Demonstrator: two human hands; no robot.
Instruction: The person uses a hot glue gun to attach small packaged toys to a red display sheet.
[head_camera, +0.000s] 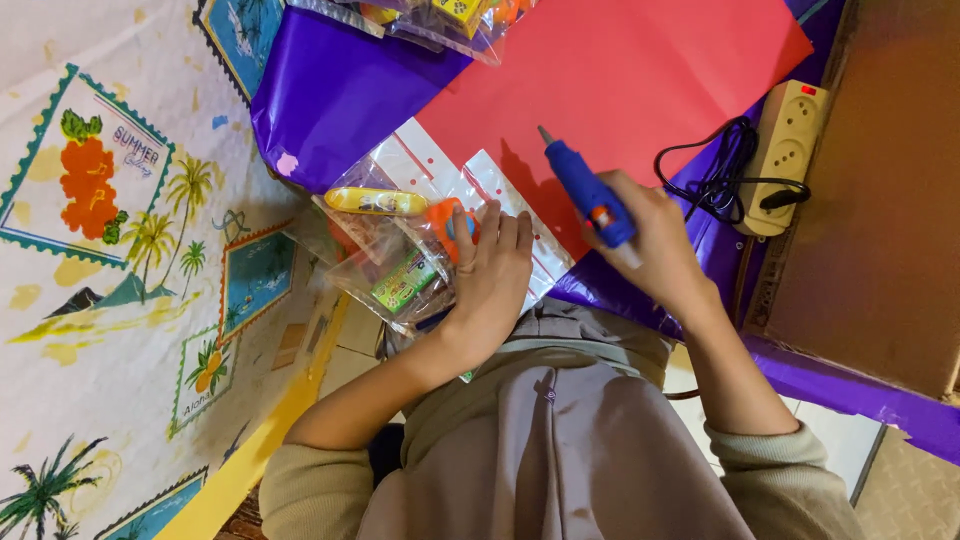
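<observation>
A smooth blue plastic glue gun (585, 192) lies over matt red paper (640, 80) and glossy purple plastic sheeting (335, 95), beside crinkly clear plastic bags (400, 270), a cream plastic power strip (785, 150) and printed cloth (110, 250).

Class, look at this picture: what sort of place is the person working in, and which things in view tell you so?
Probably a home craft corner on the floor: a blue glue gun in the right hand, red paper over purple sheet, a power strip, and a patterned mat.
</observation>
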